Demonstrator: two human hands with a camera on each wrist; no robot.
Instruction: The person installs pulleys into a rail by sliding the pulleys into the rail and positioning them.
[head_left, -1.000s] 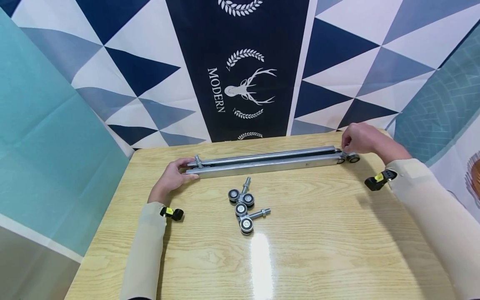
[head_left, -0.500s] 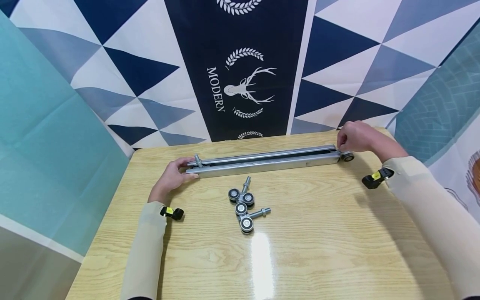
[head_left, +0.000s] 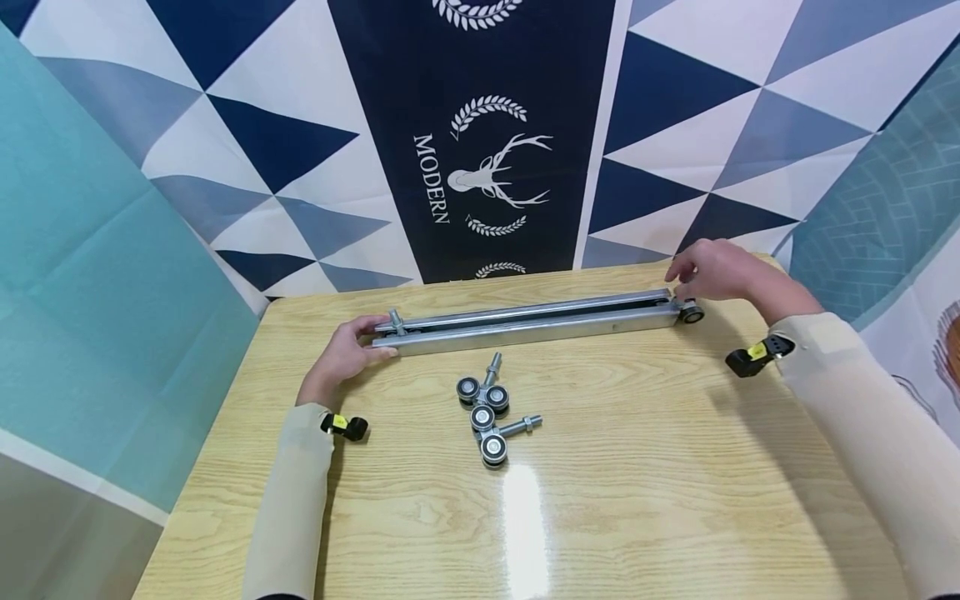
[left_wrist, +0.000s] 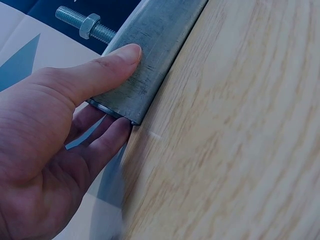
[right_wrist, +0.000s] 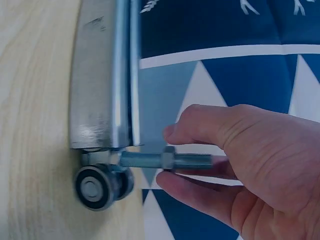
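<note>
A slotted steel track (head_left: 525, 327) lies along the back of the table, its opening facing up. My left hand (head_left: 347, 350) grips its left end, thumb on the outer wall and fingers curled around the end in the left wrist view. Just inside that end, a threaded bolt (left_wrist: 80, 22) with a nut sticks up. At the right end, a roller trolley (right_wrist: 100, 182) is partly in the track, one pair of wheels outside. Around its bolt (right_wrist: 145, 160), the thumb and fingers of my right hand (right_wrist: 260, 165) stand parted, with a gap above the nut.
Two more roller trolleys lie on the wooden table (head_left: 637, 467) in front of the track: one upper trolley (head_left: 483, 393) and one lower trolley (head_left: 491, 437), wheels touching or overlapping in view. A patterned cloth (head_left: 480, 150) hangs behind the table.
The right trolley has slid left, one wheel pair passing into the track's end. My right hand moved left with it and its fingers have spread from the bolt. My left hand stayed put.
</note>
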